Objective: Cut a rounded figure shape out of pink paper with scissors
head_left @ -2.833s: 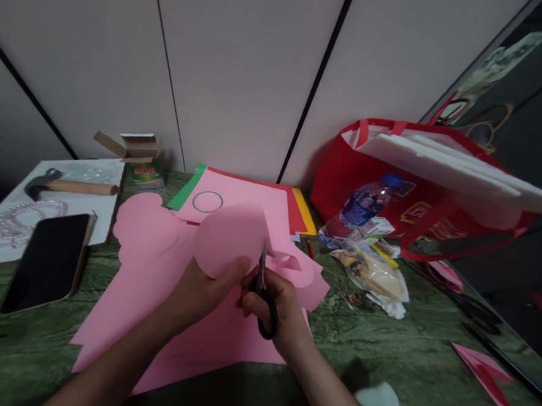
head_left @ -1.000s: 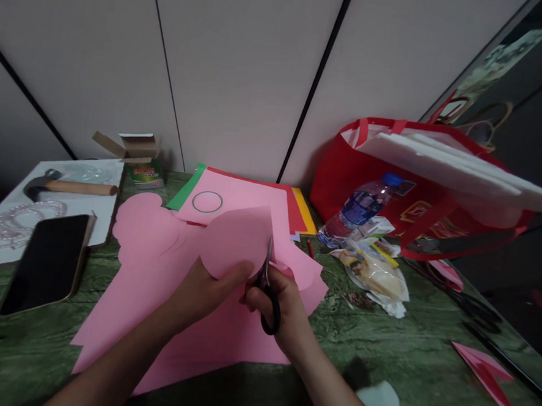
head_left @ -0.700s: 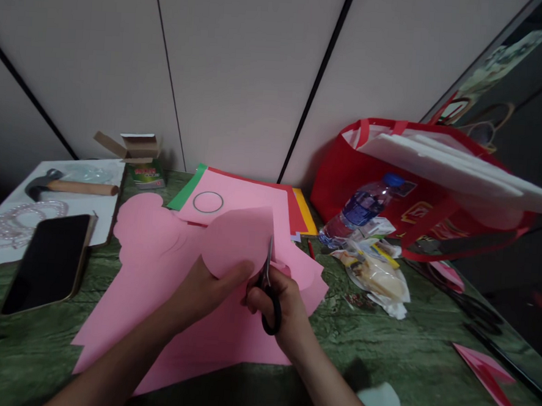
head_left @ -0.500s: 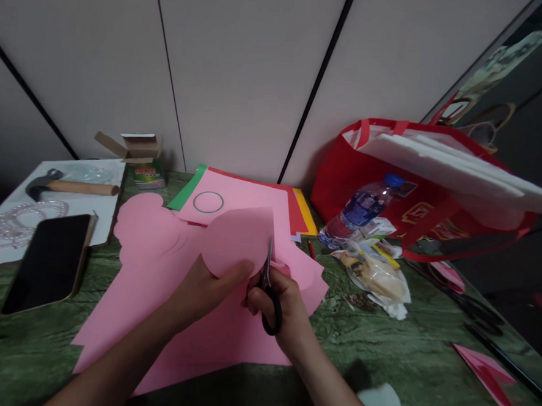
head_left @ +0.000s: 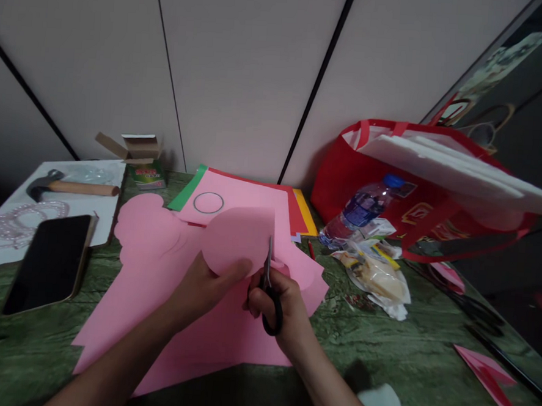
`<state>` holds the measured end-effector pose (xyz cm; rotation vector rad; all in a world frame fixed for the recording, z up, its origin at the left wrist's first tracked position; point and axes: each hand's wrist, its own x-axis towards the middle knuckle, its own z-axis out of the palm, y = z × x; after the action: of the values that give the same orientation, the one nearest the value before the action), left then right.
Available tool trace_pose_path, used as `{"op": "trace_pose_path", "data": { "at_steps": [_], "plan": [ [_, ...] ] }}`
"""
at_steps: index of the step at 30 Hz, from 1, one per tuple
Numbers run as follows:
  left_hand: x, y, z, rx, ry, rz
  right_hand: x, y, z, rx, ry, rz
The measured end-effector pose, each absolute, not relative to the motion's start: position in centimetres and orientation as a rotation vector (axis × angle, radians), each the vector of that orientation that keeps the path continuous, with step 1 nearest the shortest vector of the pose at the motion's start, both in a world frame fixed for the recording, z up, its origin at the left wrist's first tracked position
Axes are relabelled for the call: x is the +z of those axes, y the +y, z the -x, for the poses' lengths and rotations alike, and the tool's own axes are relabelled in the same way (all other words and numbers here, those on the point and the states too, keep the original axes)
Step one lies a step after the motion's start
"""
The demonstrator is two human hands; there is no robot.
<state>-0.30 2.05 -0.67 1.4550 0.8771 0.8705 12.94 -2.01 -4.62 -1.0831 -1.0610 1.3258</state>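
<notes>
Between thumb and fingers, my left hand (head_left: 213,282) pinches a piece of pink paper (head_left: 239,235) with a rounded left edge and a straight-cornered upper right. My right hand (head_left: 280,308) is closed around the black handles of a pair of scissors (head_left: 272,307). Their blades point upward at the right side of the held paper, where a strip curls off beside them. Beneath both hands lie larger pink sheets (head_left: 140,317), with a scalloped outline at the upper left. Behind them, a pink sheet bears a dark-outlined circle (head_left: 208,203).
At left are a phone (head_left: 49,263), a hammer (head_left: 81,187) on a white board and a small open box (head_left: 146,174). At right stand a water bottle (head_left: 362,208) and a red bag (head_left: 341,170), with plastic packaging (head_left: 379,274) in front. Black scissors (head_left: 476,307) lie farther right.
The held paper has tilted very slightly, and the scissor blades sit almost in the same place at its right edge. Everything else looks the same.
</notes>
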Motion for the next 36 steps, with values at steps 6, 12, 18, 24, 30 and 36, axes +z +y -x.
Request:
{"op": "trace_pose_path", "data": {
  "at_steps": [6, 12, 18, 24, 30, 36],
  "plan": [
    [-0.63, 2.04, 0.32, 0.877, 0.877, -1.466, -4.65, -2.13, -12.9, 1.324, -1.076, 1.082],
    [-0.64, 2.11, 0.38, 0.893, 0.902, -1.483, -4.61, -2.11, -12.89, 1.327, -1.084, 1.083],
    [-1.13, 2.33, 0.6, 0.96, 1.025, -1.452, -4.59, -2.12, -12.93, 1.331, -1.079, 1.085],
    [-1.18, 2.2, 0.55, 1.016, 1.097, -1.409, -4.75, -2.16, -12.58, 1.336, -1.02, 1.075],
    [-1.19, 1.96, 0.07, 1.064, 1.161, -1.376, -4.98, -2.41, -12.02, 1.4, -1.004, 1.071],
    [-0.35, 1.55, -0.17, 0.9, 1.147, -1.38, -4.92, -2.21, -12.4, 1.399, -1.024, 1.045]
  ]
}}
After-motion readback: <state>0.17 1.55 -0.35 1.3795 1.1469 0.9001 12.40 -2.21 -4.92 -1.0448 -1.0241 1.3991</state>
